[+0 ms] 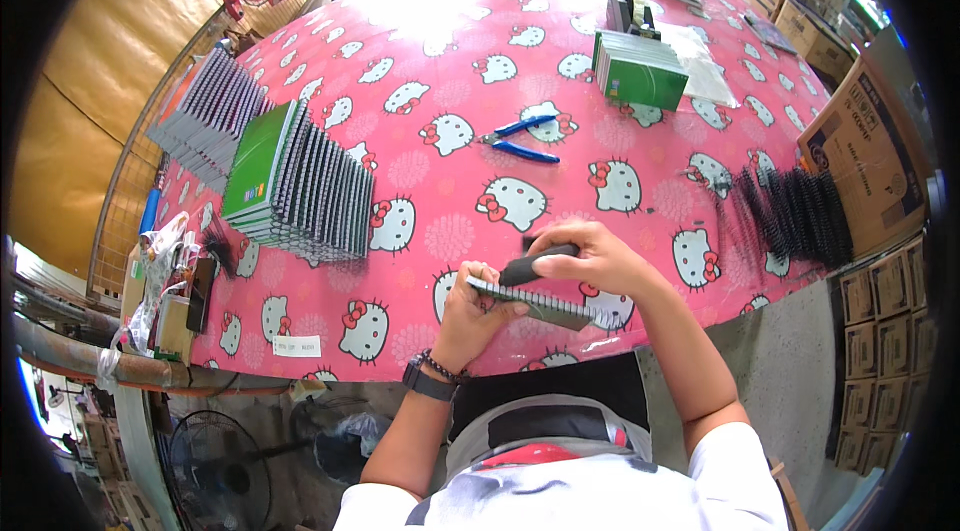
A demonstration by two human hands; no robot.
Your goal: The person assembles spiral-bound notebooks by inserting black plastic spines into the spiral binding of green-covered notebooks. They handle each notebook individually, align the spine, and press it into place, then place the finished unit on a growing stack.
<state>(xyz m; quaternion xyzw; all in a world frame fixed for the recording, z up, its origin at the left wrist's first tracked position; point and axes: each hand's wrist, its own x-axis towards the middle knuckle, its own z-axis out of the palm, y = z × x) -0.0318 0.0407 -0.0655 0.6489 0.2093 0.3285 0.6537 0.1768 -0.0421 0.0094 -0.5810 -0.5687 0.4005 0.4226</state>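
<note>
A small spiral-bound notebook (557, 312), coil edge upward, is gripped by my left hand (462, 323) near the table's front edge. My right hand (605, 259) is closed round a black tool (522, 271) of a kind I cannot make out. The tool lies close against the notebook's coil at its left end; whether they touch is hard to tell. A loose length of coil (605, 319) sticks out past the notebook's right end. Farther off, blue-handled cutting pliers (524, 141) lie on the pink patterned tablecloth (450, 236) with their handles apart.
Tall piles of green spiral notebooks (258, 169) and more spiral notebooks (200, 116) stand at the left. A shorter green notebook stack (642, 79) is at the back right. Black plastic coils (790, 218) lie beside a cardboard box (868, 146). A white label (297, 346) lies near the front edge.
</note>
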